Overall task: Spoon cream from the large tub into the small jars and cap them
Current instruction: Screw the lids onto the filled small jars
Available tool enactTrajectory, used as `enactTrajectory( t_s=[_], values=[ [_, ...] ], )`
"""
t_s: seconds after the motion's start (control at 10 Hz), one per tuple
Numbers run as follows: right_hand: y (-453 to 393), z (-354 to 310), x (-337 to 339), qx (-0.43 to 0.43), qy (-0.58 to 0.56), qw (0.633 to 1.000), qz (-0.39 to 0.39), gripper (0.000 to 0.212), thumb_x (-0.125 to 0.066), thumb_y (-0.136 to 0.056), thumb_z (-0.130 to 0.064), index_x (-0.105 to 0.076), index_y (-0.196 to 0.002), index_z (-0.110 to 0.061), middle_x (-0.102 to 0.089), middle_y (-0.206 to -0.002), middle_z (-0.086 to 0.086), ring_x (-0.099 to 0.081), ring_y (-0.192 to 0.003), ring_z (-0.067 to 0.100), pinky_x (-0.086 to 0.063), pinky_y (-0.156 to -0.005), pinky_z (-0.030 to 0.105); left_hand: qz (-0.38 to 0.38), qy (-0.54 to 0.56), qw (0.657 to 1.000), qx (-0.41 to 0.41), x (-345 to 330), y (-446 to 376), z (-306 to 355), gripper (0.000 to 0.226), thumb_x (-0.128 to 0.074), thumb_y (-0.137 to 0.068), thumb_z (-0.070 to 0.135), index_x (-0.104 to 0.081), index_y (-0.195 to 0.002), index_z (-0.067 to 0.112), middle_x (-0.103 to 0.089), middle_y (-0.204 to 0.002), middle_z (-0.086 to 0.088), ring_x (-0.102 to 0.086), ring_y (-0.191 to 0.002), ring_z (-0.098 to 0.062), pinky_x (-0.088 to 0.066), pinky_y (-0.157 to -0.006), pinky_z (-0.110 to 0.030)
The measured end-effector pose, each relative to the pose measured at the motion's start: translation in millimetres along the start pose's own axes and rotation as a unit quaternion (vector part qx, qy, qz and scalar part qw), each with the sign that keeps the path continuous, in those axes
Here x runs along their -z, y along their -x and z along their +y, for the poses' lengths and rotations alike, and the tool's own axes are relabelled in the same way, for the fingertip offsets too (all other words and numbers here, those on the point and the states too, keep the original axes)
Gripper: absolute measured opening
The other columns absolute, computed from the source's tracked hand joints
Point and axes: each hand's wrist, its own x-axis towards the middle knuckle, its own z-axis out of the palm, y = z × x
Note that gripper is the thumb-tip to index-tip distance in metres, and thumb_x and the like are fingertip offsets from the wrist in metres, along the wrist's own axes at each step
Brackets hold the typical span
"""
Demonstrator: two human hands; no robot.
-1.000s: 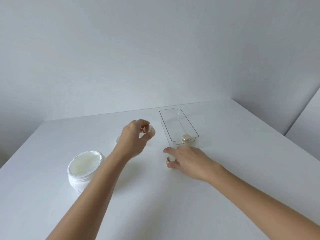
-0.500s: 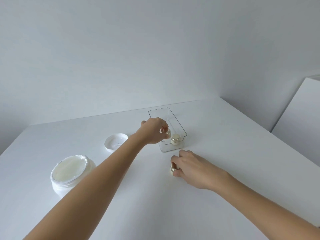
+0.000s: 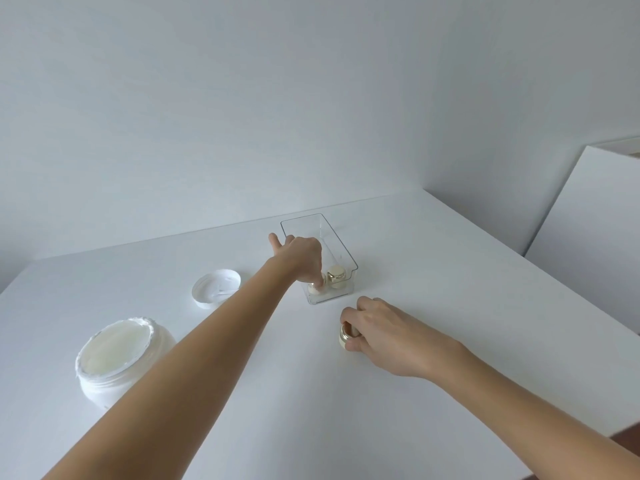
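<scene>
Gold-capped and small, a jar (image 3: 316, 287) goes down into the near end of the clear plastic bin (image 3: 341, 242) under my left hand (image 3: 303, 256), whose fingertips pinch its lid, parking it just beside a finished jar (image 3: 336, 276). My right hand (image 3: 377, 327) curls round another jar (image 3: 346, 336) on the white table (image 3: 450, 289), apparently next in line. Left of me, the large tub (image 3: 117, 358) stands open and full of pale cream, its lid (image 3: 216, 288) lying upturned beyond.
</scene>
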Motion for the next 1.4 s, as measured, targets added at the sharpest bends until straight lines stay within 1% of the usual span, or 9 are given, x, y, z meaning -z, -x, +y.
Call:
enactTrajectory(
  t_s=[0.1, 0.2, 0.3, 0.5, 0.7, 0.8, 1.0, 1.3, 1.4],
  values=[
    [0.4, 4.5, 6.8, 0.006, -0.017, 1.000, 0.022, 0.017, -0.049, -0.097, -0.031, -0.052, -0.104, -0.015, -0.048, -0.098, 0.003, -0.048, -0.094, 0.021, -0.045, -0.081, 0.032, -0.004, 0.004, 1.000, -0.004, 1.0, 0.1, -0.5, 0.028, -0.080, -0.074, 0.032, -0.070, -0.096, 0.017, -0.070, -0.103, -0.001, -0.047, -0.117, -0.027, -0.019, -0.101, -0.052],
    [-4.2, 12.2, 22.5, 0.005, -0.041, 0.997, 0.061, 0.017, -0.051, -0.095, -0.028, -0.055, -0.107, -0.017, -0.050, -0.100, 0.002, -0.049, -0.096, 0.021, -0.038, -0.077, 0.026, 0.023, 0.055, 0.998, -0.018, 5.8, 4.2, -9.2, 0.036, -0.074, -0.081, 0.037, -0.066, -0.112, 0.021, -0.066, -0.116, -0.001, -0.045, -0.127, -0.026, -0.010, -0.110, -0.056],
    [-14.9, 20.7, 42.6, 0.001, -0.057, 0.993, 0.108, 0.023, -0.053, -0.094, -0.028, -0.053, -0.116, -0.021, -0.053, -0.103, 0.002, -0.047, -0.098, 0.021, -0.040, -0.086, 0.031, 0.077, 0.114, 0.990, -0.021, 8.0, 16.5, -26.4, 0.057, -0.067, -0.088, 0.043, -0.051, -0.139, 0.022, -0.050, -0.145, -0.002, -0.037, -0.138, -0.025, -0.011, -0.117, -0.053],
    [-65.8, 29.2, 67.4, 0.002, -0.054, 0.987, 0.151, 0.027, -0.056, -0.093, -0.019, -0.051, -0.120, -0.022, -0.059, -0.109, 0.000, -0.042, -0.103, 0.027, -0.039, -0.088, 0.034, 0.049, 0.170, 0.982, -0.072, -14.0, 40.4, -46.3, 0.061, -0.059, -0.096, 0.041, -0.039, -0.148, 0.016, -0.032, -0.159, -0.004, -0.031, -0.145, -0.022, -0.025, -0.113, -0.033],
    [-121.3, 28.7, 60.6, 0.010, 0.109, 0.990, 0.084, 0.033, -0.051, -0.090, -0.002, -0.051, -0.114, -0.023, -0.061, -0.107, -0.006, -0.036, -0.100, 0.023, -0.027, -0.080, 0.032, 0.071, 0.192, 0.976, -0.074, -24.7, 41.6, -45.1, 0.061, -0.057, -0.097, 0.042, -0.039, -0.148, 0.013, -0.028, -0.162, 0.000, -0.031, -0.146, -0.021, -0.027, -0.116, -0.041],
    [-136.5, 27.9, 54.6, 0.006, 0.172, 0.984, 0.041, 0.050, -0.044, -0.081, 0.011, -0.051, -0.116, -0.024, -0.063, -0.106, -0.005, -0.035, -0.103, 0.025, -0.025, -0.081, 0.032, 0.082, 0.208, 0.972, -0.077, -28.8, 42.8, -46.2, 0.063, -0.057, -0.097, 0.043, -0.039, -0.148, 0.012, -0.028, -0.162, 0.000, -0.030, -0.146, -0.020, -0.027, -0.116, -0.043],
    [-146.9, 23.8, 44.9, 0.014, 0.213, 0.977, 0.000, 0.041, -0.059, -0.079, -0.001, -0.053, -0.113, -0.023, -0.065, -0.100, -0.004, -0.030, -0.098, 0.023, -0.020, -0.079, 0.032, 0.089, 0.236, 0.965, -0.078, -32.4, 42.5, -48.6, 0.065, -0.059, -0.095, 0.045, -0.040, -0.148, 0.013, -0.029, -0.161, 0.002, -0.031, -0.146, -0.020, -0.028, -0.115, -0.045],
    [-149.6, 23.7, 37.9, -0.003, 0.220, 0.975, -0.001, 0.043, -0.056, -0.083, -0.001, -0.053, -0.119, -0.025, -0.064, -0.107, -0.002, -0.028, -0.097, 0.023, -0.018, -0.079, 0.031, 0.091, 0.251, 0.961, -0.069, -33.2, 43.9, -47.7, 0.064, -0.059, -0.094, 0.046, -0.042, -0.148, 0.014, -0.030, -0.161, 0.003, -0.034, -0.145, -0.019, -0.028, -0.114, -0.047],
    [-145.3, 20.4, 49.5, 0.014, 0.224, 0.974, 0.026, 0.048, -0.053, -0.088, -0.004, -0.047, -0.129, -0.028, -0.063, -0.108, -0.001, -0.034, -0.110, 0.025, -0.022, -0.085, 0.034, 0.119, 0.254, 0.957, -0.075, -36.7, 49.7, -44.2, 0.064, -0.056, -0.097, 0.043, -0.036, -0.150, 0.013, -0.029, -0.162, -0.002, -0.031, -0.146, -0.021, -0.026, -0.115, -0.047]
  ],
)
